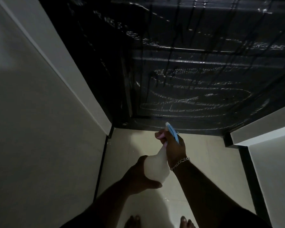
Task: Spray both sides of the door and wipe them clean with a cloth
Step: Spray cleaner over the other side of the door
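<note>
Black glossy door (pixel 196 66) fills the far side, streaked all over with wet spray runs and swirly marks. Pale tile floor (pixel 204 162) in front of it, white walls (pixel 31 129) close in on the left and right, so it's a tight little corridor with dark trim along the edges. The right hand (pixel 173 143) is wrapped round the spray bottle (pixel 155 168) neck at the trigger, nozzle near the door's bottom edge. The left hand (pixel 140 175) cups the bottle's body from below. Bare feet (pixel 133 222) show at the near edge.
</note>
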